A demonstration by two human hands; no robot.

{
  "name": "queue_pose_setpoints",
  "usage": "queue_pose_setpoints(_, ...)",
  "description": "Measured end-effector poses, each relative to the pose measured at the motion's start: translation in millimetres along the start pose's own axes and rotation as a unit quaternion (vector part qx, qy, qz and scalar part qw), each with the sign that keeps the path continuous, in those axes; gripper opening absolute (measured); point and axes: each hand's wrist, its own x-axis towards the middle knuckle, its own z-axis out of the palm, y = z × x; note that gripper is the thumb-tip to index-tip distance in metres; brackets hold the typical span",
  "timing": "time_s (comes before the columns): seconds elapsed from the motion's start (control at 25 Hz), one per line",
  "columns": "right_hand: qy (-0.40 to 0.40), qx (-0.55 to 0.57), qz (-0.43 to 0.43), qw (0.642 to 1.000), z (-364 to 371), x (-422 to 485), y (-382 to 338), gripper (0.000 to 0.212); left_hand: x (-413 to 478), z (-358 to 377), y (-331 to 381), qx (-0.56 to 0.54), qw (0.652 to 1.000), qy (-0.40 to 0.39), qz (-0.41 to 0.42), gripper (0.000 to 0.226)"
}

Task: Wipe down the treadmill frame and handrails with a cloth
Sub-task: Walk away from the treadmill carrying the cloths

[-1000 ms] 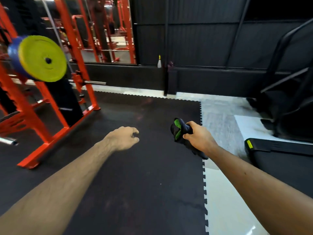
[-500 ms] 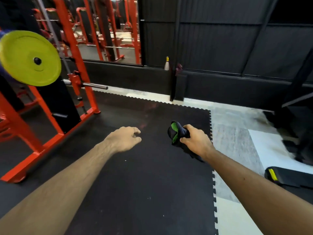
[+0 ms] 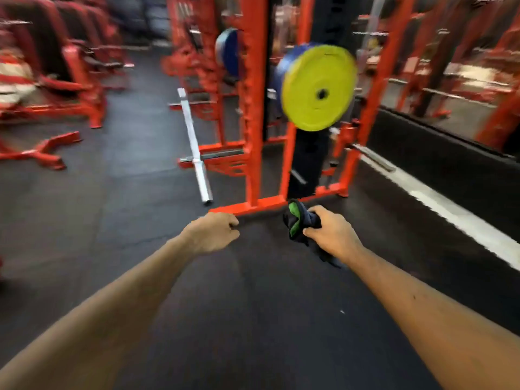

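My right hand [image 3: 333,235] grips a bunched dark cloth [image 3: 298,223] with a green patch, held out in front of me at about waist height. My left hand [image 3: 213,232] hangs beside it with the fingers loosely curled and nothing in it. No treadmill is in view; the frame is blurred by motion.
An orange squat rack [image 3: 253,114] stands straight ahead with a yellow weight plate [image 3: 318,88] on its bar and a steel bar end [image 3: 194,144] sticking out low. More orange machines [image 3: 70,88] fill the left. A black low wall [image 3: 439,159] runs on the right. Black rubber flooring [image 3: 253,319] lies underfoot.
The view has swung left: the treadmill and pale floor tiles have gone out of sight, and the squat rack now fills the centre. Both hands keep their pose, the right still holding the cloth.
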Motion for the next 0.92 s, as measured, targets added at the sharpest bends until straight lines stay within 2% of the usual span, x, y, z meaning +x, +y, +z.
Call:
queue_pose_setpoints(0.2,-0.113,-0.01,-0.203,0.973,110.4,131.6,-159.5,0.045,-10.6,-48.6,-161.8,-0.014,0.977,0.067,-0.204,0.028)
queue_pose_setpoints(0.32,-0.173,-0.002,-0.298,0.939,174.3,192.2,-256.9,0.041,-17.5,-78.3,-239.5,-0.03,0.944,0.116,-0.308,0.036)
queue_pose_setpoints(0.48,-0.257,-0.015,-0.388,0.885,236.9,230.6,-385.3,0.034,-45.8,-119.5,-317.7,-0.072,0.888,0.143,-0.431,0.041)
queue_pose_setpoints(0.72,-0.314,-0.027,-0.487,0.815,352.7,246.2,-560.4,0.035,-87.1,-155.8,-451.4,-0.098,0.817,0.177,-0.54,0.038)
queue_pose_setpoints(0.92,-0.341,-0.024,-0.514,0.787,468.7,235.9,-706.8,0.036,-120.2,-188.0,-602.1,-0.103,0.797,0.198,-0.561,0.039)
